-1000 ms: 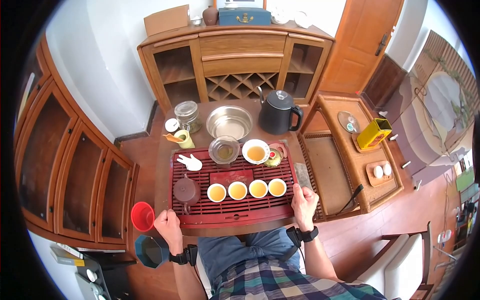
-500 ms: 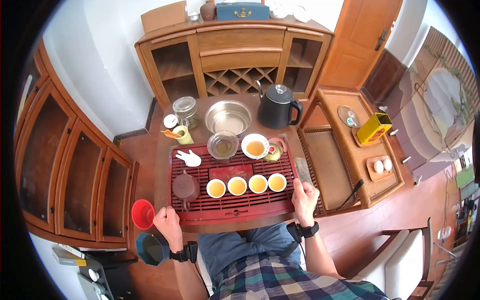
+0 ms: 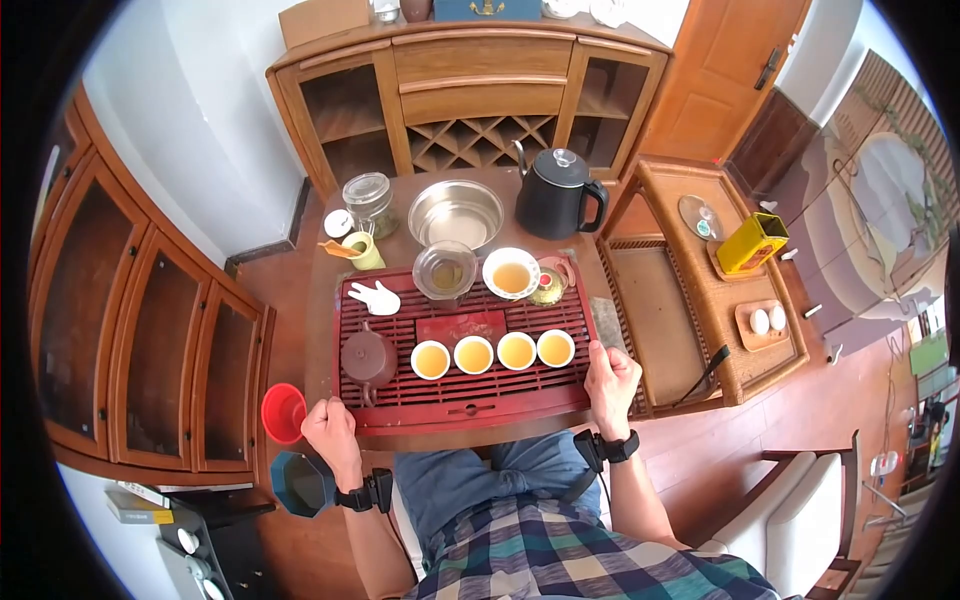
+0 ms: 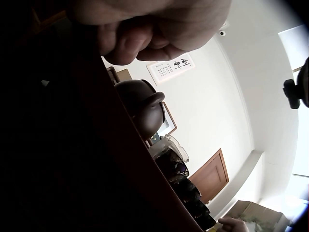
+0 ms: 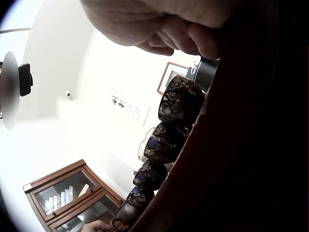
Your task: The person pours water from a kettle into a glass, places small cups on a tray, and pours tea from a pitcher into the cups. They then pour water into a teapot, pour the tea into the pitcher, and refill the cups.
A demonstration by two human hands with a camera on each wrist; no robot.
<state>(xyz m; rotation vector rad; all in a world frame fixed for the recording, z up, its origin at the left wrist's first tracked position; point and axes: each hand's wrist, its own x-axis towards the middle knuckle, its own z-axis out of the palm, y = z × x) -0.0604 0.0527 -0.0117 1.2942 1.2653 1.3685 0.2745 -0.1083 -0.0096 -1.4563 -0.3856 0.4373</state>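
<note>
My left hand [image 3: 330, 432] is curled into a fist at the front left corner of a dark red slatted tea tray [image 3: 475, 423]. At the tray's right edge rests my right hand [image 3: 613, 385], also fisted, thumb uppermost. Both wrist views show curled fingers [image 4: 133, 43] with nothing seen in them. A row of small teacups [image 3: 474, 355] with amber tea crosses the tray. Nearest the left hand is a brown clay teapot [image 3: 368, 355]. Farther back on the tray stand a white hand-shaped figurine [image 3: 375, 298], a glass bowl [image 3: 445, 270] and a white bowl of tea [image 3: 511, 274].
Behind the tray stand a steel basin [image 3: 455, 215], a black kettle [image 3: 562, 195], a glass jar [image 3: 371, 205] and a green tool holder [image 3: 364, 250]. A red cup [image 3: 284, 413] is left of the left hand. A wicker cart [image 3: 740, 350] stands at the right.
The head view has tilted downward, so the table and tray sit higher in the picture. Both hands stay fisted at the tray's front corners.
</note>
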